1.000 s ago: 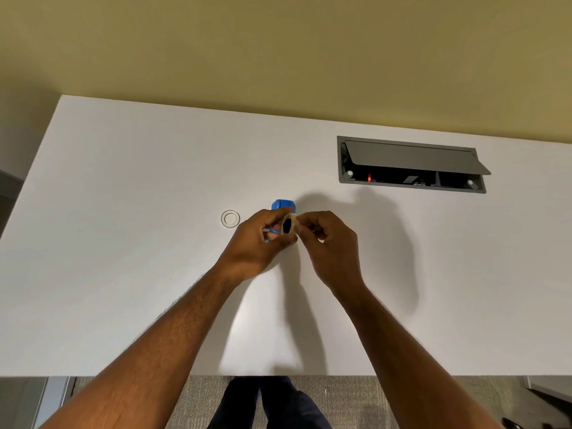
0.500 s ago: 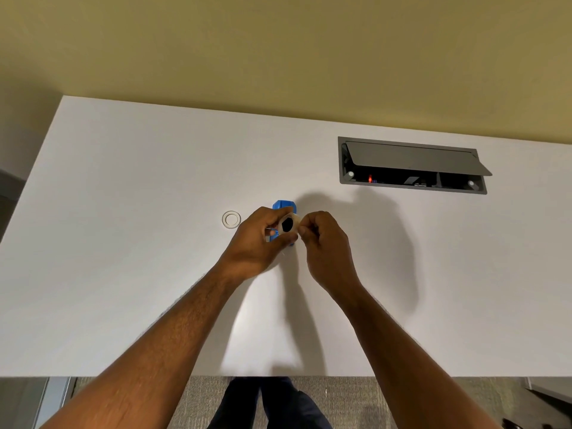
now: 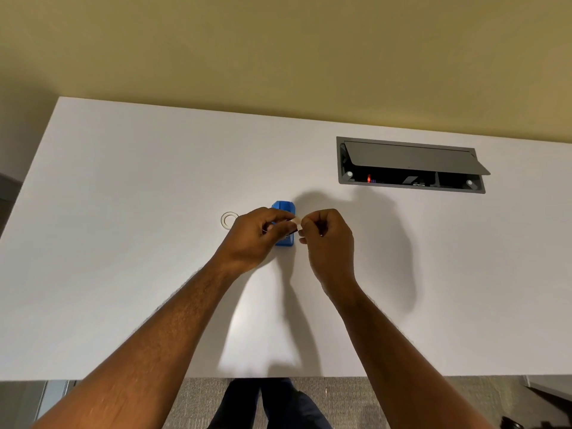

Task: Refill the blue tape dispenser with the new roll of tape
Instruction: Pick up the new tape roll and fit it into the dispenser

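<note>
Between both thumbs and forefingers, the left hand (image 3: 257, 235) is gripping the tape roll (image 3: 286, 228) while the right hand (image 3: 326, 235) is pinching its loose end, just above the blue tape dispenser (image 3: 284, 209) lying on the white table (image 3: 123, 212); an empty core ring (image 3: 228, 219) is lying left of the dispenser.

No text, label, brand name, number or sign can be read anywhere here. The blue tape dispenser (image 3: 284, 209) shows a plain blue face with no print that can be made out. The grey power box (image 3: 411, 165) sunk into the desk (image 3: 123, 181) at the far right has only a small red light in its opening; any markings beside it are too small and dark to read. The white ring (image 3: 229, 219) lying on the desk carries no lettering.
</note>
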Demonstrator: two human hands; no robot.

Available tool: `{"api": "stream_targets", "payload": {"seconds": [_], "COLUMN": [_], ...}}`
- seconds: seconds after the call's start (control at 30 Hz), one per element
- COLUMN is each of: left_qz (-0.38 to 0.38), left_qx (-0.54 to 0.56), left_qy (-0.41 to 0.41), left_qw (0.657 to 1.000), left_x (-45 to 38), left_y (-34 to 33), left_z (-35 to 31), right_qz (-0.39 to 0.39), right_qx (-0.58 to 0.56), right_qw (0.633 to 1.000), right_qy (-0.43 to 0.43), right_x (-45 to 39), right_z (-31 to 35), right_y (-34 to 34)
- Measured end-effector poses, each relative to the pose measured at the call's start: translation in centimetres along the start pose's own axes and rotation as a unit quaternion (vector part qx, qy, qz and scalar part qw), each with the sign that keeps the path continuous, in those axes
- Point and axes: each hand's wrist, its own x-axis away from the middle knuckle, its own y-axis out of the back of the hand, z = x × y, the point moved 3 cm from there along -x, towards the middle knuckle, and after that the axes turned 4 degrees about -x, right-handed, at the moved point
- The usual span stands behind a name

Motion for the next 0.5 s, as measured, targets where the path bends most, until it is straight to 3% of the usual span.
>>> {"api": "stream_targets", "payload": {"seconds": [0.27,0.5], "left_qz": [0.029,-0.025], "left_qx": [0.04,-0.045], "left_qy": [0.007,-0.016], "left_qw": [0.999,0.999], "left_x": [-0.8,-2.3], "left_y": [0.5,0.6], "left_z": [-1.1,0.2], "right_qz": [-0.016,0.032], "right_qx": [-0.072,-0.109], "right_qw": [0.995,0.988], "right_qy": [-0.073,-0.105], "right_x": [-0.7,-1.7], "right_z": [-0.8,-1.1], "right_y": [-0.6,-0.3]}}
